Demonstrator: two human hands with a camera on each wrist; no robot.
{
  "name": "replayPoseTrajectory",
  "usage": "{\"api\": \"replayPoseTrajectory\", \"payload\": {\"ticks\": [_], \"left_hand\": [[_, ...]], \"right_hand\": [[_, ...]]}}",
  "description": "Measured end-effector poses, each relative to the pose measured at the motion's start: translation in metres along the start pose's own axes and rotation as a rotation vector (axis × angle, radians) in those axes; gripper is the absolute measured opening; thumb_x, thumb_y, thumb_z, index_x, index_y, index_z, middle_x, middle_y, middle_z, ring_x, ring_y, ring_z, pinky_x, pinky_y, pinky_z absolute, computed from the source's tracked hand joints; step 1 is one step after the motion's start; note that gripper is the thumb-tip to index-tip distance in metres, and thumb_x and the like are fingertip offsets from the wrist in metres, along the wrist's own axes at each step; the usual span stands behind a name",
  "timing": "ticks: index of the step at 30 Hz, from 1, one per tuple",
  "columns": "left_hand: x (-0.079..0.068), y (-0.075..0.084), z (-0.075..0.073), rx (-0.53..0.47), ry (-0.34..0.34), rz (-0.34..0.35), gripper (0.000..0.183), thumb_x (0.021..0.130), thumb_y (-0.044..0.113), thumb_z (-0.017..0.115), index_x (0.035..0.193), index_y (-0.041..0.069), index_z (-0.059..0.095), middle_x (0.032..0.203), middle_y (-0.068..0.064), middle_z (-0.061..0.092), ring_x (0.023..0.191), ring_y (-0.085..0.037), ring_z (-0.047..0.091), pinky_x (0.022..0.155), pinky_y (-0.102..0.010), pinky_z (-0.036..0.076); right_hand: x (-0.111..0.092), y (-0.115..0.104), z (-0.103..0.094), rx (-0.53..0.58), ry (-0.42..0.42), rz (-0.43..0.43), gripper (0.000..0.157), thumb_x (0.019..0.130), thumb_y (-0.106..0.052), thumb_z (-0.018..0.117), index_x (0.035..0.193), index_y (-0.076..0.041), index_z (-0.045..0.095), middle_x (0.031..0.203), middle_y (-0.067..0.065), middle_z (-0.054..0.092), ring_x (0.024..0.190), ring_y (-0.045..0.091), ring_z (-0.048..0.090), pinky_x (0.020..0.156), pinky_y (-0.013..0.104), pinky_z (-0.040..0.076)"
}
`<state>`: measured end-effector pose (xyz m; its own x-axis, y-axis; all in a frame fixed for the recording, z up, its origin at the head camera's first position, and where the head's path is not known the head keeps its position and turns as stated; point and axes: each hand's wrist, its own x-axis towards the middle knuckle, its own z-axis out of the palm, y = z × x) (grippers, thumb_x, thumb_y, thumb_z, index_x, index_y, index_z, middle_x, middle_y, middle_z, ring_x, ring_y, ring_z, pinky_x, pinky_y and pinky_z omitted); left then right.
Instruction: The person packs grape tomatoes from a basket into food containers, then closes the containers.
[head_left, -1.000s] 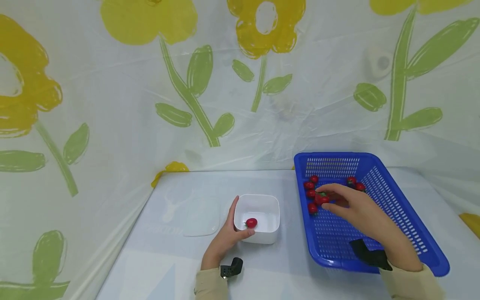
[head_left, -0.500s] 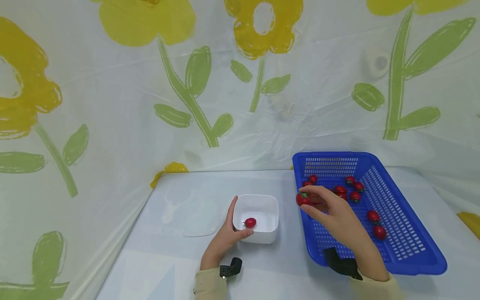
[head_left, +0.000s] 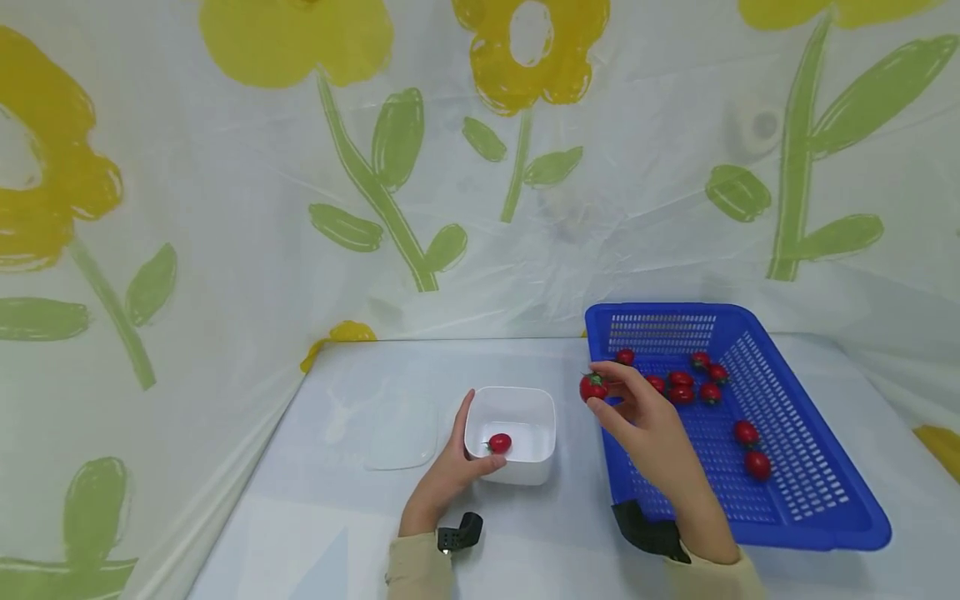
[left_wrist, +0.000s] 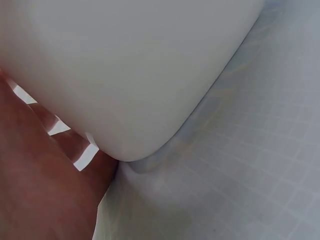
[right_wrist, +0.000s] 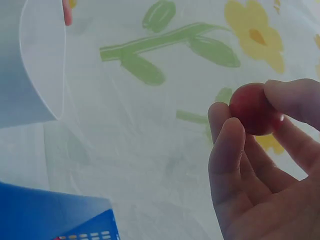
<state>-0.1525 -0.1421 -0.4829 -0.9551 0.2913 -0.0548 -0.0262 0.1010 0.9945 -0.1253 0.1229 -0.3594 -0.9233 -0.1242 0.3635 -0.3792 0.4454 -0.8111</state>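
Tomatoes, 11 visible. Left to right: 1 clear lid on table, outline faint. Left hand grips 1 white box, far fingers partly hidden; 1 tomato inside. Strip of table separates box from basket. Right hand pinches 1 tomato by blue basket's left rim, blocking some basket floor. Other 9 in basket. Both sleeves cut off at bottom.
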Motion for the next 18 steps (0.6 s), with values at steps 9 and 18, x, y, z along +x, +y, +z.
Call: {"api": "replayPoseTrajectory", "payload": {"ticks": [9,18], "left_hand": [[-0.006,-0.001,-0.003,0.011,0.014,-0.019,0.091,0.076,0.024,0.069,0.137,0.049,0.006,0.139,0.002,0.025,0.123,-0.023,0.028,0.096,-0.05,0.031],[-0.001,0.003,-0.001,0.038,0.004,-0.003,0.092,0.076,0.026,0.069,0.137,0.048,0.004,0.141,-0.001,0.025,0.123,-0.022,0.03,0.097,-0.049,0.031]], "right_hand": [[0.0,-0.005,0.02,0.169,-0.113,0.072,0.039,0.086,-0.025,0.058,0.124,-0.02,0.049,0.103,0.002,0.059,0.08,0.014,0.059,0.067,0.029,0.051],[0.005,0.003,0.039,0.19,-0.12,-0.001,0.035,0.086,-0.014,0.059,0.12,-0.02,0.054,0.111,-0.002,0.053,0.089,0.015,0.058,0.065,0.027,0.051]]}}
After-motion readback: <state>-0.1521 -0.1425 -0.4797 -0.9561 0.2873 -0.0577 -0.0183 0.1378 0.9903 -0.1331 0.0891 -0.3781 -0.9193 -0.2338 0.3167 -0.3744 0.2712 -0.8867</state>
